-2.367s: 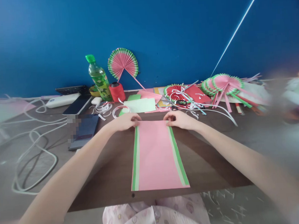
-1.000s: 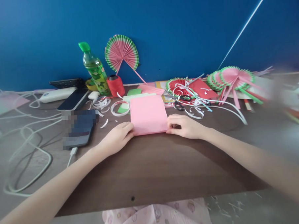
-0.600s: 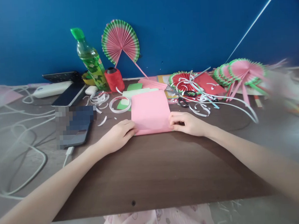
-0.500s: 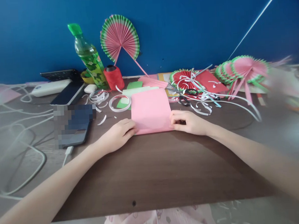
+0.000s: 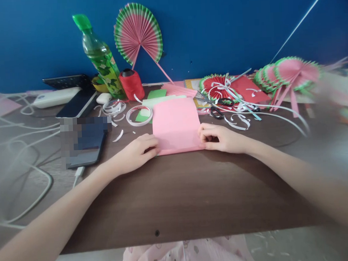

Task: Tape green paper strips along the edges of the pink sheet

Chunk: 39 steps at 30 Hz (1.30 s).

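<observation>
A pink paper sheet [image 5: 176, 124] lies plain side up on the dark wooden table [image 5: 177, 199], its near edge across the middle. My left hand [image 5: 137, 151] pinches the sheet's near left corner with closed fingers. My right hand [image 5: 220, 138] pinches the near right corner the same way. Both forearms stretch over the table from the near edge.
A green bottle [image 5: 99, 56], a red thread spool [image 5: 131, 84] and a pink-green paper fan [image 5: 138, 34] stand at the blue wall. Left lie a phone [image 5: 84, 144], a power bank [image 5: 55, 98] and white cables [image 5: 29, 183]. Right lie scissors [image 5: 219, 107], paper strips and more fans [image 5: 289, 71].
The long pink sheet with green side stripes has been turned away from me and now lies plain side up beyond my hands. Both hands moved nearer along it. The view has tilted down.
</observation>
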Each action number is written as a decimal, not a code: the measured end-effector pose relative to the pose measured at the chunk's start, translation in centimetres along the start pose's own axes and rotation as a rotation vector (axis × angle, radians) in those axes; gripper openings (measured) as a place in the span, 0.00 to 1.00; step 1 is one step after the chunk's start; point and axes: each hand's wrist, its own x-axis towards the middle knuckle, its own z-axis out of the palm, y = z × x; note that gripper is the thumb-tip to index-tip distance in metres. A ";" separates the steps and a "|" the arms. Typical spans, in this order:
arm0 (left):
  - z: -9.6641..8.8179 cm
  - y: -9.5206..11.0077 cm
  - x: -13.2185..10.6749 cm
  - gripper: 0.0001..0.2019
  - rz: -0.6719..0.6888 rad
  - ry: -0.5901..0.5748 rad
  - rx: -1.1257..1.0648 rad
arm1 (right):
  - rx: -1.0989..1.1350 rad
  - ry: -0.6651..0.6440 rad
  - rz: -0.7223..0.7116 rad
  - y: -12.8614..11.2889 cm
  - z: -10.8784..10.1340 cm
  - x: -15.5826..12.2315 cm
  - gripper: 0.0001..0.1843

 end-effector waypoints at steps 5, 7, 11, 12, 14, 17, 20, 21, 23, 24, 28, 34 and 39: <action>-0.2 0.0 -0.1 0.11 -0.024 -0.023 -0.002 | 0.024 -0.033 0.019 0.0 -0.1 0.0 0.13; -0.1 0.1 -0.1 0.11 -0.044 -0.020 -0.005 | 0.023 -0.034 0.020 0.0 -0.1 0.0 0.12; -0.1 0.0 -0.1 0.10 -0.054 -0.018 -0.017 | 0.005 0.003 0.040 -0.1 0.0 -0.1 0.11; -0.1 0.0 -0.1 0.11 -0.046 -0.021 -0.017 | 0.003 0.008 0.043 -0.1 0.0 -0.1 0.11; -0.1 -0.1 -0.1 0.11 -0.025 -0.031 -0.012 | -0.003 0.002 0.043 -0.2 0.0 -0.1 0.11; -0.1 -0.2 -0.1 0.12 0.003 -0.048 0.000 | -0.027 -0.023 0.042 -0.4 0.0 -0.1 0.11; -0.1 -0.1 -0.1 0.11 0.012 -0.057 0.001 | -0.046 -0.047 0.034 -0.5 -0.1 0.0 0.11; -0.1 -0.1 -0.1 0.11 0.012 -0.060 0.000 | -0.047 -0.053 0.027 -0.6 -0.1 0.0 0.11; -0.1 0.0 0.0 0.11 0.010 -0.067 0.002 | -0.047 -0.062 0.017 -0.6 -0.2 0.0 0.11; -0.1 0.0 0.0 0.11 0.010 -0.070 0.005 | -0.048 -0.065 0.016 -0.6 -0.2 0.0 0.10; -0.1 0.1 0.0 0.11 0.009 -0.074 0.015 | -0.062 -0.065 0.020 -0.6 -0.1 0.0 0.10; 0.0 0.2 0.1 0.11 0.013 -0.073 0.039 | -0.056 -0.066 0.009 -0.7 -0.1 0.0 0.10; 0.0 0.3 0.2 0.11 0.002 -0.076 0.064 | -0.058 -0.060 0.014 -0.6 0.0 -0.1 0.10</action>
